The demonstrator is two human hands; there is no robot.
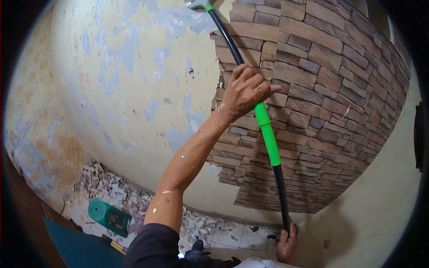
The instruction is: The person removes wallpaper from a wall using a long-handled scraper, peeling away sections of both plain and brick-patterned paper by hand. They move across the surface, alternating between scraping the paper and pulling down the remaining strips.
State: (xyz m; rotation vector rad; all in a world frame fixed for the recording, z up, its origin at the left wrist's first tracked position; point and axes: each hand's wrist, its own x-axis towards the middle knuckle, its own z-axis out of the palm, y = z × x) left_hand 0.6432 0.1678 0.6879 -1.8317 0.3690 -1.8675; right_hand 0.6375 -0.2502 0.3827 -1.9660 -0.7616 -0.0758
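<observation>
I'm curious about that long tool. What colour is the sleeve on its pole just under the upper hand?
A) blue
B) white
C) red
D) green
D: a bright green sleeve sits on the black pole just below the left hand.

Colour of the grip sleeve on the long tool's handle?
Bright green grip sleeve, on a black shaft, just below the left hand; head view.
</observation>
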